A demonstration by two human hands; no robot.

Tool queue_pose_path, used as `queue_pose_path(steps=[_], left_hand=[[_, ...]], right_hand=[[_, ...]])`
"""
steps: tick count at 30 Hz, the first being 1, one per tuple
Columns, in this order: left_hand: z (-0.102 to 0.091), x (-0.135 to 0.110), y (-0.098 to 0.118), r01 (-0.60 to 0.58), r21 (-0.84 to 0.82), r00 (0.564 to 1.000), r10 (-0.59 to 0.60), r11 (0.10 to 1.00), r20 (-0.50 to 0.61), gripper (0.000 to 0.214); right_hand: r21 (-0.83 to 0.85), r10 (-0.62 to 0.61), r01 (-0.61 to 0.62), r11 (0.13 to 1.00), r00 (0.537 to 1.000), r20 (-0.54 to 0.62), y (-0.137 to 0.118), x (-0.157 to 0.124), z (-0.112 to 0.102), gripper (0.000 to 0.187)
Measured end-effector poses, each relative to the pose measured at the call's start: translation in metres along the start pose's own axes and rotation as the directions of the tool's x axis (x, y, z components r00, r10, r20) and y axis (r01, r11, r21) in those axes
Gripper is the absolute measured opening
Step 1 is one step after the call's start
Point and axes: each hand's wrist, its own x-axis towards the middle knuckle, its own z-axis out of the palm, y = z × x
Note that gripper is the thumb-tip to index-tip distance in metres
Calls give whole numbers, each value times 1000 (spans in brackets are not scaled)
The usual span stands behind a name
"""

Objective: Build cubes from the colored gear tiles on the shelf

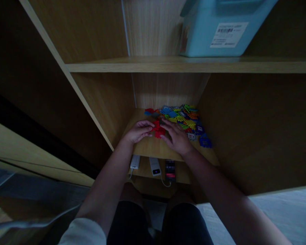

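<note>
A red plastic building piece (158,130) with notched edges is held just above the wooden shelf board. My left hand (139,131) pinches its left side between thumb and fingers. My right hand (176,135) is at the piece's right side, fingers stretched and apart, thumb low and fingertips close to its edge; firm contact cannot be made out. Behind and beside the right hand lies a pile of colourful interlocking building pieces (180,117), in blue, yellow, green, orange and red. A dark blue piece (205,140) lies at the pile's right front.
Wooden side walls enclose this compartment, and an upper shelf (153,65) crosses above it carrying a light-blue bin (204,41). On a lower ledge lie a white power strip or charger (135,162), a power bank (154,166) and a phone (170,170) with a cable.
</note>
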Motion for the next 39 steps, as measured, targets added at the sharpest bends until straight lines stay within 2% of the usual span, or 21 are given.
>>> queue_pose_path(steps=[4, 12, 15, 18, 20, 22, 26, 31, 39], left_hand=[[4, -2, 0, 51, 74, 996, -57, 996, 69, 41], [5, -3, -2, 42, 101, 993, -53, 994, 108, 41], [3, -1, -3, 9, 97, 994, -20, 995, 111, 59], [-1, 3, -3, -103, 125, 994, 99, 987, 42, 73], [-3, 6, -3, -209, 212, 975, 219, 955, -23, 72], [-4, 7, -4, -267, 346, 954, 298, 899, -38, 73], [-4, 9, -9, -248, 524, 964, 263, 815, 46, 77], [-5, 13, -16, -252, 556, 966, 244, 792, 89, 76], [-6, 15, -21, -281, 534, 958, 263, 798, 111, 74]], right_hand=[[13, -23, 22, 1000, 1000, 20, 0, 1, 0, 34], [72, 16, -17, 997, 1000, 12, -2, 4, 1, 19], [97, 47, -46, 994, 999, -4, -2, 5, 1, 16], [111, 96, -88, 990, 993, -72, 1, 5, 1, 15], [130, 133, -120, 984, 986, -105, 6, 4, 3, 15], [149, 174, -156, 977, 977, -123, 12, 2, 5, 17], [163, 262, -240, 957, 956, -134, 22, -3, 10, 26], [155, 266, -255, 954, 962, -55, 24, -6, 11, 31], [132, 269, -263, 956, 963, -34, 23, -5, 12, 32]])
